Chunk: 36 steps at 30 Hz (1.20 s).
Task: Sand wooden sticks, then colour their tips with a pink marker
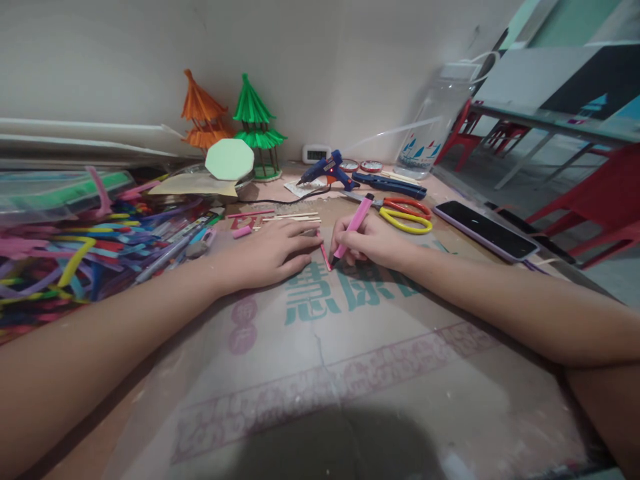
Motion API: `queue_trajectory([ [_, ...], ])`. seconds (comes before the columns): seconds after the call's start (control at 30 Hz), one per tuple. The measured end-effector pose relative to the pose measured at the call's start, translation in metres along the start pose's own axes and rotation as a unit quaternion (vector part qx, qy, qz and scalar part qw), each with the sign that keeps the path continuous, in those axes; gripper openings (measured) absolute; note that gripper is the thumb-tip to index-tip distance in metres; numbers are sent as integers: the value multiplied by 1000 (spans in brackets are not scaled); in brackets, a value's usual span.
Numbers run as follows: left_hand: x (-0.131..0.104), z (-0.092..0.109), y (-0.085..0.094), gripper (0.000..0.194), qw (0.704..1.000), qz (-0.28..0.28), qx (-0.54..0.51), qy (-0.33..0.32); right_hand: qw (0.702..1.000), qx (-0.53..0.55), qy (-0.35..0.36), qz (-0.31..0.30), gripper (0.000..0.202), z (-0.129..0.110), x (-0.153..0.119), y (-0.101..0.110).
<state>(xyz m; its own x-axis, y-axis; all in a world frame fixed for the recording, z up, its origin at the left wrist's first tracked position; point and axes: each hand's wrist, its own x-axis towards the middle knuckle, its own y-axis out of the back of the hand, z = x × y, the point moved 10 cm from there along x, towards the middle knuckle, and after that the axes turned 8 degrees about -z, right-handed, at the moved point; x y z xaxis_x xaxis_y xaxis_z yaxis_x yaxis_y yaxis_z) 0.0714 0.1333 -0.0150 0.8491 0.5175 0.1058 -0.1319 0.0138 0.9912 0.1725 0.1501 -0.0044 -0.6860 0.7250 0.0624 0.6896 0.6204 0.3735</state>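
"Since so much seems to centre on the pink stick (324, 253), where is it, and what is the left hand (273, 250) doing?"

"It lies on the plastic-covered sheet (280, 400), between the two hands. The left hand is flat, palm down, on the left side of the stick, fingertips reaching its far end. Presumably that keeps so thin a piece from rolling, though I can't tell how firmly they press."

"And the right hand (367, 241)?"

"Just right of the stick, fingers closed around a pink marker (359, 223). The hold is low, near the dark tip, probably for finer control. That tip is at, or right beside, the stick's near end, and the barrel leans away to the right."

"What about the arms?"

"Both forearms slant in from the near side of the stick, low over the worktop, so the hands look braced."

"Anything placed with a reason?"

"What looks like the marker's cap (242, 232) lies left of the stick, within easy reach, I'd judge. The glue gun (327, 170) is beyond the stick, and the scissors (406, 217) beyond and to its right, likely to keep both out of the hands' way."
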Motion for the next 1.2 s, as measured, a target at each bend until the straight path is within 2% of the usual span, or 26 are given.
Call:
queue_trajectory([
  [0.3,1,2,-1,47,1000,-13,10,-5,1000,4,9,-8,13,0,0,-2],
  [0.6,1,0,-2,48,1000,-5,12,-6,997,-1,-9,76,14,4,1,11],
  [0.73,2,2,0,50,1000,-12,1,1,995,-11,-26,95,17,7,1,15],
  [0.87,2,2,4,49,999,-11,-25,18,995,-9,-20,94,18,5,0,14],
  [1.2,3,1,1,46,1000,-10,-9,1,997,-3,-12,76,16,4,0,12],
])
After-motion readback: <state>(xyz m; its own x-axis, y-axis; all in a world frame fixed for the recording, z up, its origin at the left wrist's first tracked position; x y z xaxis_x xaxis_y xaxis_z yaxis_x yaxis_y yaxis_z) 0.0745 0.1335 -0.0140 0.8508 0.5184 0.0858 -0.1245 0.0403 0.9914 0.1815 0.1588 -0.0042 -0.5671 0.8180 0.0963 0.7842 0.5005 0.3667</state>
